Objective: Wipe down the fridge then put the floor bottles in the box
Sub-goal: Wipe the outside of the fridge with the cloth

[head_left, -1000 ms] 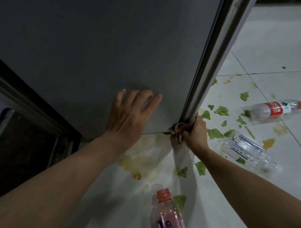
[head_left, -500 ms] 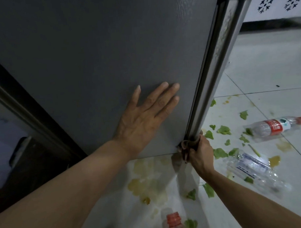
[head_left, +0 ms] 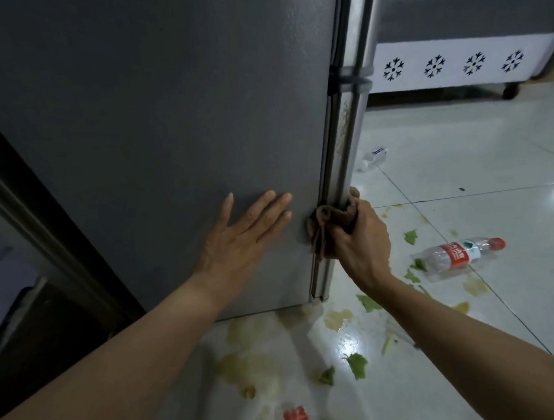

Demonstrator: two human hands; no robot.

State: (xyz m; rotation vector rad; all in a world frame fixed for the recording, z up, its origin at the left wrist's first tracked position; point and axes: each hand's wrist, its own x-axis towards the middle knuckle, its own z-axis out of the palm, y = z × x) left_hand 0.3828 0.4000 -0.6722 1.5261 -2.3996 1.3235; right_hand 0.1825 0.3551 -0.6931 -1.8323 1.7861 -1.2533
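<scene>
Right now, in the head view, your left hand [head_left: 242,239] lies flat against the grey side of the fridge [head_left: 159,119], fingers spread and holding nothing. Your right hand [head_left: 360,241] is clenched around a brown cloth [head_left: 325,224], which is pressed onto the front corner edge of the fridge, low down and a little above the foot. By my reading you are in the wiping half of the task, with the bottle half not started.

On the floor [head_left: 456,172], a red-labelled bottle [head_left: 456,257] lies on its side to your right, well apart from the fridge. A smaller clear bottle [head_left: 373,157] lies farther off, just past the door edge. A red cap [head_left: 295,418] shows at the bottom of the frame, close beneath you; the bottle under it is cut off. No box is in view.

Mind your footing. The tiles around the fridge foot carry wet yellowish smears [head_left: 337,319] and green leaf scraps [head_left: 356,365], so a slip seems likely if you shift weight there. Stepping back could also roll the capped bottle underfoot. Dragging the cloth into the smears would probably spread them onto the fridge.
</scene>
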